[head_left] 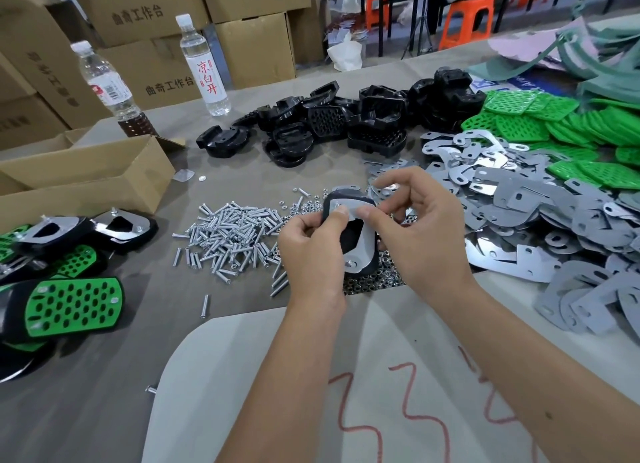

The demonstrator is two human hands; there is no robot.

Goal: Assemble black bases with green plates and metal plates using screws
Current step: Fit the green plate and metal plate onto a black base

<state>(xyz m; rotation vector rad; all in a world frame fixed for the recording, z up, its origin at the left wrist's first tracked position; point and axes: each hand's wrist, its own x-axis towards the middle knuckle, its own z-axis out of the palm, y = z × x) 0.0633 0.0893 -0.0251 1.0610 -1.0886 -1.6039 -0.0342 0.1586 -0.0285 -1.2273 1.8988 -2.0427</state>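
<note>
In the head view, the left hand is gripping a black base from its left edge, thumb pressing on the metal plate that is lying on top of it. The right hand is pinching the plate's upper right corner between thumb and forefinger, its other fingers curling loosely above. A screw head is showing at the plate's lower end; the base's underside is hidden by the hands.

Just left of the fingers a pile of screws is lying on the desk, and nuts are partly hidden below the hands. Right of the fingers loose metal plates are spreading; beyond them green plates and black bases are heaped. Far left, finished assemblies are cut off by the frame edge.

Behind, a bottle is bearing red characters "凉白开"; a second bottle's label is too blurred to read. Cartons are reading "曲奇工作台". Red scribbles on the pale sheet are illegible.
</note>
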